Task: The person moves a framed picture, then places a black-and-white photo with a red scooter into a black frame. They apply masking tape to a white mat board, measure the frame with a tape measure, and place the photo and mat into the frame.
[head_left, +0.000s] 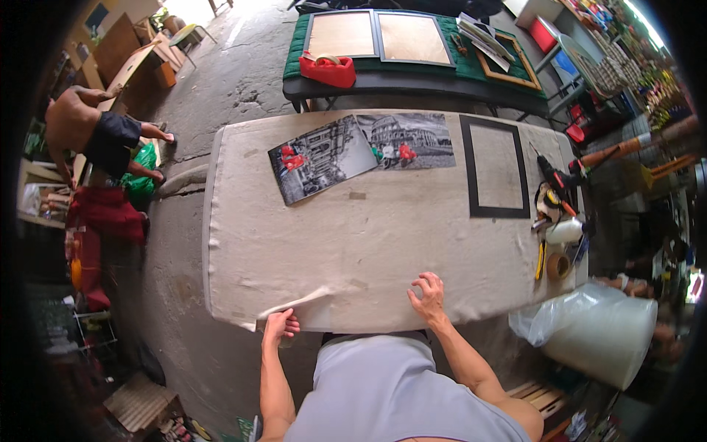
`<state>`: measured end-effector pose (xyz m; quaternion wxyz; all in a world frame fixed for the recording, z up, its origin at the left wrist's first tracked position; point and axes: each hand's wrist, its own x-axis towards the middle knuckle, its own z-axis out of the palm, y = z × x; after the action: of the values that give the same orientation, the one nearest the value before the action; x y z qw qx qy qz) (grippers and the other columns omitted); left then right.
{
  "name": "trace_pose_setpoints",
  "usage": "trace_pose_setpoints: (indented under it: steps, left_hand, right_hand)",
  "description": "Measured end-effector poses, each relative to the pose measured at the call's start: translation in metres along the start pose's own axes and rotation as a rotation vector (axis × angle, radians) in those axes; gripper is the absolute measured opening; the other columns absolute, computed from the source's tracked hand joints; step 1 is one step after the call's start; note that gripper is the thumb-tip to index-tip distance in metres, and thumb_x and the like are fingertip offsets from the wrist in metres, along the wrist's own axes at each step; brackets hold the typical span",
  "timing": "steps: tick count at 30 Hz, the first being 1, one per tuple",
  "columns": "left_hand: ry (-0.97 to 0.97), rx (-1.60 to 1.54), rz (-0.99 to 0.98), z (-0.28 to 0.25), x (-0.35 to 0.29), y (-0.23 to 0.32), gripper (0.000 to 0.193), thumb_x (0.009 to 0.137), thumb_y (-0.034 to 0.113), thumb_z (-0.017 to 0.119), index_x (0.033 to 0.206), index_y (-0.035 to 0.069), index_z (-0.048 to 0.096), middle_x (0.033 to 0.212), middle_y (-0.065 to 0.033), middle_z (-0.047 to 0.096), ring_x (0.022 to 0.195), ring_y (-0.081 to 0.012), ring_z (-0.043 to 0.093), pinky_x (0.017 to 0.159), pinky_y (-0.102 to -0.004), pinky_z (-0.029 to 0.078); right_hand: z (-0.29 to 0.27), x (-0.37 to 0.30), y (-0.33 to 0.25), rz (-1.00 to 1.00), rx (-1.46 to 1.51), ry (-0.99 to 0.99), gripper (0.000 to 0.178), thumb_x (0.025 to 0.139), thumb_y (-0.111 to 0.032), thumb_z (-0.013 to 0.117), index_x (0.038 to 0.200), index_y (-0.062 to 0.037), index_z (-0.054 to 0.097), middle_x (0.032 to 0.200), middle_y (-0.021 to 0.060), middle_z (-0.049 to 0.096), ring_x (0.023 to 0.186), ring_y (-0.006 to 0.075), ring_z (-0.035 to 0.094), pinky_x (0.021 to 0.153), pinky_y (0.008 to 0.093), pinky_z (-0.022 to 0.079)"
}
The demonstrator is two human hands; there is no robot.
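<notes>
At the near left edge of the table, my left hand is closed on the edge of the beige cloth. A raised fold of the cloth runs rightward from it. My right hand, fingers apart and slightly curled, is over the near part of the table with nothing in it; whether it touches the cloth I cannot tell. Farther back lie two black-and-white prints with red details: a tilted street-scene print overlapping a colosseum print. Right of them, a dark rectangular frame lies flat.
Along the right edge sit a power drill, a yellow cutter, a tape roll and a white roll. A large plastic-wrapped roll stands at right. Beyond, a green-topped table holds a red tape dispenser. Another person bends at left.
</notes>
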<state>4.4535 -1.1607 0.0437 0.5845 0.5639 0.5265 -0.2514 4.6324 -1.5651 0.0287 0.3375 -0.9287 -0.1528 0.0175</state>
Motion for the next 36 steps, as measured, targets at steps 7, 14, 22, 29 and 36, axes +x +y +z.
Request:
trace_pose_setpoints:
  steps: [7,14,22,29,36]
  left_hand:
    - [0.16,0.709,0.559,-0.07,-0.026,0.033,0.041,0.082,0.041,0.073,0.103,0.007,0.066,0.096,-0.0168,0.065,0.09,-0.0262,0.064,0.073,-0.0405,0.052]
    - [0.14,1.267,1.097,-0.116,0.01,-0.043,0.088,0.072,0.04,0.079,0.148,0.025,0.039,0.157,-0.025,0.015,0.143,-0.0465,0.016,0.116,-0.0535,0.021]
    - [-0.15,1.386,1.345,-0.187,0.025,-0.045,0.076,0.076,0.038,0.076,0.144,0.025,0.046,0.156,-0.0209,0.025,0.143,-0.0423,0.025,0.115,-0.0542,0.024]
    - [-0.251,1.107,1.031,-0.268,0.017,-0.066,0.061,0.078,0.039,0.075,0.132,0.015,0.059,0.142,-0.0194,0.048,0.131,-0.0363,0.045,0.109,-0.0433,0.038]
    - [-0.102,0.902,0.652,-0.406,0.084,-0.086,0.052,0.078,0.039,0.076,0.117,0.006,0.068,0.116,-0.0173,0.068,0.109,-0.0289,0.065,0.095,-0.0375,0.049]
  right_hand:
    - [0.077,-0.064,-0.125,0.078,-0.012,-0.063,0.04,0.073,-0.022,0.076,0.11,-0.0111,0.065,0.131,0.0147,0.052,0.128,0.0357,0.044,0.105,0.0493,0.035]
    - [0.144,-0.111,-0.19,0.147,-0.284,-0.07,0.06,0.076,-0.027,0.075,0.131,-0.0121,0.054,0.142,0.0175,0.044,0.134,0.0375,0.038,0.109,0.0524,0.031]
    - [0.242,-0.099,-0.286,0.584,0.315,0.262,0.063,0.078,-0.024,0.073,0.132,-0.0018,0.049,0.131,0.0248,0.051,0.117,0.0437,0.052,0.096,0.0458,0.046]
    - [0.303,-0.087,-0.248,0.89,0.873,0.662,0.032,0.076,-0.012,0.074,0.102,0.0064,0.067,0.084,0.0095,0.069,0.068,0.0181,0.063,0.062,0.0318,0.051]
    - [0.301,-0.144,-0.234,1.057,0.551,0.855,0.024,0.077,-0.009,0.072,0.1,-0.0028,0.069,0.085,0.0045,0.069,0.069,0.0144,0.061,0.062,0.0323,0.05]
